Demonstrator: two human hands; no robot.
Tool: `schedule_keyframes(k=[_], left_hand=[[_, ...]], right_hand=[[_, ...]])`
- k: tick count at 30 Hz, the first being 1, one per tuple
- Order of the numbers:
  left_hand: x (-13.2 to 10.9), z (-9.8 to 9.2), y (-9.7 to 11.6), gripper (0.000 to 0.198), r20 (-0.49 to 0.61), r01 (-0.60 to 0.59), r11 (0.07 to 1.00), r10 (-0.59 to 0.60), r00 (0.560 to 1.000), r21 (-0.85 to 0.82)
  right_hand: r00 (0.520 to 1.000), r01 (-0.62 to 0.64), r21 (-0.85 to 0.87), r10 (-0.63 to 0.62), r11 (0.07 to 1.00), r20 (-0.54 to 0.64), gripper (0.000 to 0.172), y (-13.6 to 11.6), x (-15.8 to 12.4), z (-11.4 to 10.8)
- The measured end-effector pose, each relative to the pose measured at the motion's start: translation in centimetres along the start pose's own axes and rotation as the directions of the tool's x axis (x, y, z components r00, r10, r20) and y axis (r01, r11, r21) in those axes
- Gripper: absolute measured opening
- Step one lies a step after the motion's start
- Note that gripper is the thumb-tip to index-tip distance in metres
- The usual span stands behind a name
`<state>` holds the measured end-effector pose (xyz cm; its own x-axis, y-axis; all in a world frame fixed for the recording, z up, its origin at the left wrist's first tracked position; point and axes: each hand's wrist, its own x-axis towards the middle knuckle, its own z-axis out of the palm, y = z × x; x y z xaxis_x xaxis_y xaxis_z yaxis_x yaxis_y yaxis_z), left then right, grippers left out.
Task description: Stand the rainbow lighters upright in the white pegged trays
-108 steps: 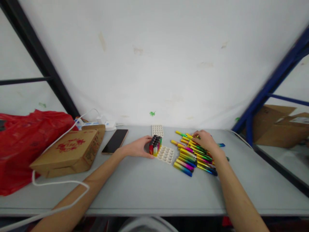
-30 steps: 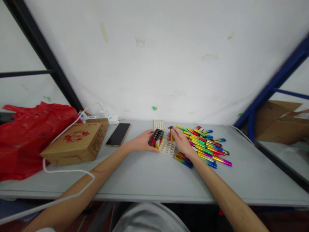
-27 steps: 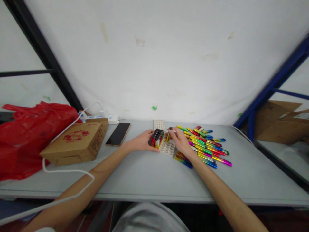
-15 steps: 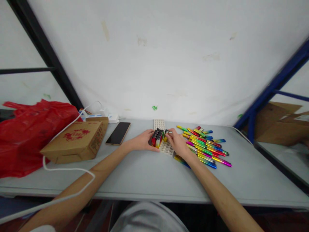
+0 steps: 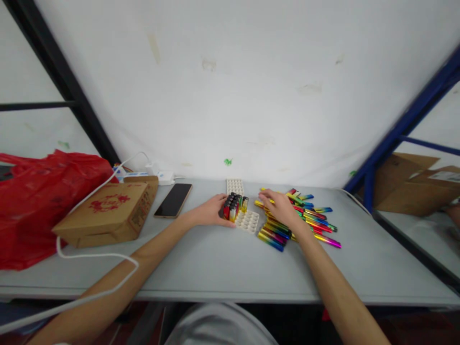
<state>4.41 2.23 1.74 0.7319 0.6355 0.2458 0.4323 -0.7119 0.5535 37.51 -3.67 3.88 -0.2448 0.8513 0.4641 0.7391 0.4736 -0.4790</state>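
My left hand [image 5: 212,211] is curled around a cluster of lighters [image 5: 233,205] with black tops and red, green and yellow bodies. They stand upright in a pale moulded tray [image 5: 247,221] with rows of round cells. One yellow lighter [image 5: 245,204] stands at the right side of the cluster. My right hand [image 5: 280,206] is over the left part of a pile of shiny multicoloured lighters [image 5: 319,223], its fingers apart above them. Its palm and fingers hide part of the pile. Several lighters [image 5: 273,235] lie side by side below that hand.
A second pale tray piece [image 5: 235,186] lies behind the cluster near the wall. To the left are a smartphone [image 5: 173,200], a cardboard box [image 5: 108,211], a red plastic bag [image 5: 53,201] and a white cable [image 5: 97,255]. An open carton [image 5: 413,187] stands beyond the blue frame [image 5: 368,189].
My right hand has let go of the yellow lighter, which now stands in the tray, and has moved right over the pile. My left hand stays around the cluster. The view has shifted slightly.
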Motion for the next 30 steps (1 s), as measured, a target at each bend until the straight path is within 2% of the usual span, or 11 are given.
schedule_keyframes(k=[3, 5, 8, 13, 17, 21, 24, 30], left_hand=[[0.0, 0.0, 0.0, 0.096, 0.001, 0.015, 1.000, -0.015, 1.000, 0.009], [0.0, 0.0, 0.0, 0.097, 0.002, 0.018, 1.000, -0.018, 1.000, 0.012], [0.0, -0.1, 0.0, 0.097, 0.001, 0.001, 1.000, -0.001, 1.000, 0.016], [0.0, -0.1, 0.2, 0.095, 0.006, 0.012, 1.000, -0.012, 1.000, 0.013], [0.0, -0.2, 0.1, 0.095, 0.020, 0.007, 1.000, -0.007, 1.000, 0.018], [0.0, -0.2, 0.0, 0.095, 0.014, 0.011, 1.000, -0.011, 1.000, 0.007], [0.0, -0.3, 0.1, 0.095, 0.017, 0.016, 1.000, -0.017, 1.000, 0.010], [0.0, -0.4, 0.2, 0.095, 0.013, 0.020, 1.000, -0.021, 1.000, 0.010]], right_hand=[[0.988, -0.140, -0.232, 0.119, 0.963, -0.101, 0.028, 3.5, -0.1, -2.0], [0.976, -0.215, -0.326, 0.189, 0.921, -0.108, 0.030, 5.4, -0.4, -3.0], [0.973, -0.230, -0.406, 0.218, 0.884, -0.078, 0.034, 6.7, -0.6, -3.7], [0.974, -0.175, -0.503, 0.224, 0.846, 0.038, 0.032, 5.4, 1.3, -2.5], [0.921, -0.258, -0.598, 0.380, 0.759, 0.085, 0.035, 3.8, 2.8, -1.3], [0.874, -0.339, -0.612, 0.480, 0.715, 0.077, 0.041, 3.4, 3.1, -0.9], [0.878, -0.353, -0.585, 0.474, 0.731, 0.064, 0.038, 4.0, 3.1, -0.7], [0.919, -0.340, -0.491, 0.393, 0.802, 0.007, 0.021, 5.1, 2.8, 0.2]])
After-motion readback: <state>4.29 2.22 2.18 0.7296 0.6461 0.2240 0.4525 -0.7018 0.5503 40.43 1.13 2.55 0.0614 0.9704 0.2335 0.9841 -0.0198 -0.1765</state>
